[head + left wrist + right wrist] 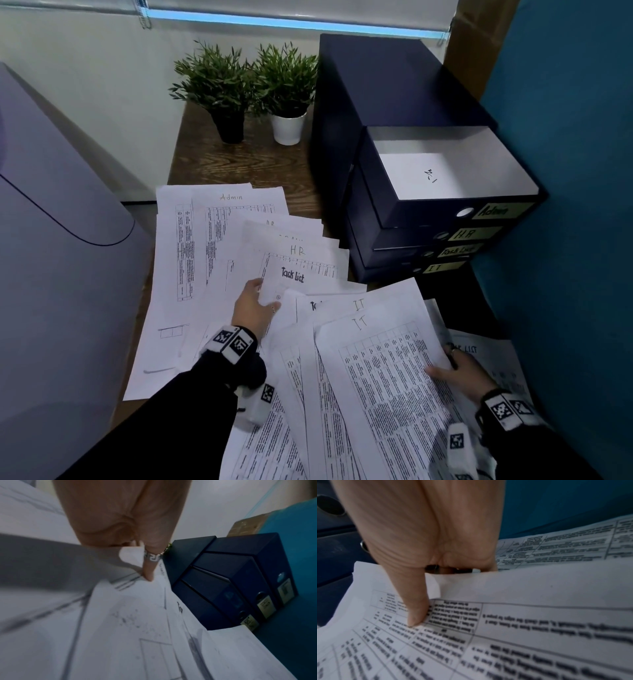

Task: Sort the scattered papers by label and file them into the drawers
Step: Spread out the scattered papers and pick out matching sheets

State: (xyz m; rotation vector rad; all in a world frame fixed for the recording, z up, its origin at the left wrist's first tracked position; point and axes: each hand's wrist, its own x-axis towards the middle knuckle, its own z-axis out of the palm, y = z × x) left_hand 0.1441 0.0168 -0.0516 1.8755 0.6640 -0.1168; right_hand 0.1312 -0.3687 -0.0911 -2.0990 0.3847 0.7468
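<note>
Printed sheets labelled Admin (231, 197), HR (297, 250), Task List and IT lie fanned over the wooden desk (219, 164). My left hand (269, 296) pinches the lower left edge of a Task List sheet (298, 278); in the left wrist view the ringed thumb (148, 573) lies on top of the paper (133, 608) with the fingers under it. My right hand (457, 371) grips the right edge of the IT sheets (387, 377), its thumb (416, 612) on the top sheet (530, 628). The navy drawer unit (376, 102) stands at the right, its top Admin drawer (407, 209) pulled open with a white sheet (428, 174) inside.
The HR (467, 234), Task List (457, 250) and IT (436, 268) drawers below are shut. Two potted plants (219, 85) (287, 89) stand at the back. A large grey object (51, 240) borders the left, a teal wall (565, 171) the right. Another Task List sheet (479, 349) lies under my right hand.
</note>
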